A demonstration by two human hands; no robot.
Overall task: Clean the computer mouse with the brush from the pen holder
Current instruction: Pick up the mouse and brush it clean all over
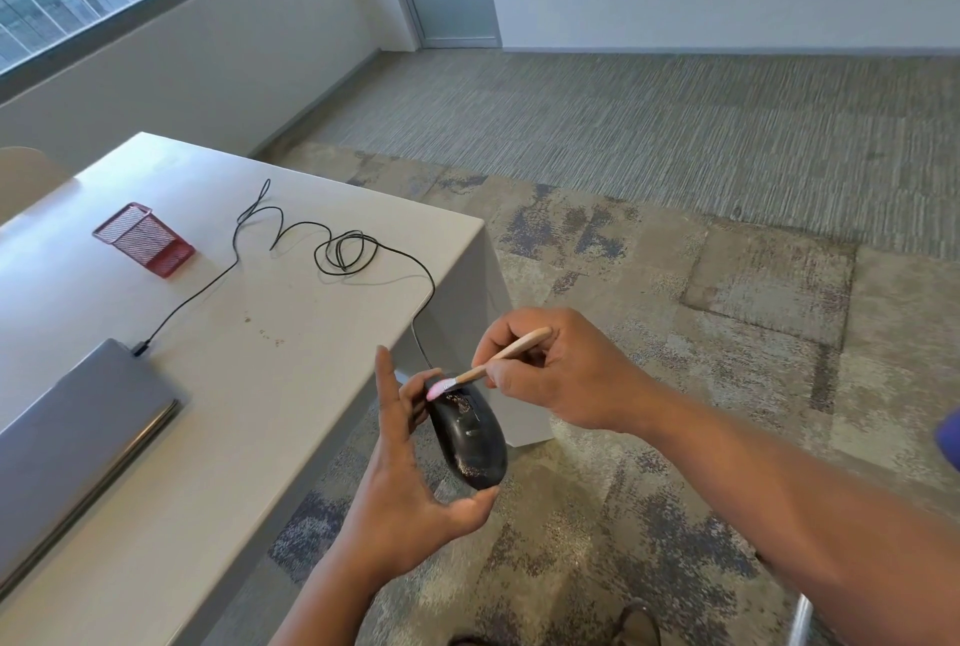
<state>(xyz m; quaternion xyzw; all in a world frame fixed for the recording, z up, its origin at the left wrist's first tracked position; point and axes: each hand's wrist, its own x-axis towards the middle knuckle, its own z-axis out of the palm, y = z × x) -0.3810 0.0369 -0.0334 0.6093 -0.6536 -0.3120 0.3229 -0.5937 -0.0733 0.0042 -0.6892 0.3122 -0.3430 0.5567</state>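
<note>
While the left hand [410, 468] gripped the mouse [470, 437], the right hand [556, 375] pinched the brush [488, 367], its bristles scrubbing the front; the dusty rear probably needed strokes next.

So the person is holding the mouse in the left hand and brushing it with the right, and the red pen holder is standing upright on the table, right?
Nearly. The head view shows the left hand holding the mouse and the right hand working the brush on it, but the red pen holder lies tipped on its side on the table, not upright.

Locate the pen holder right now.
Head view, upper left: the red mesh pen holder stands on the white table, left of the coiled mouse cable.
</note>
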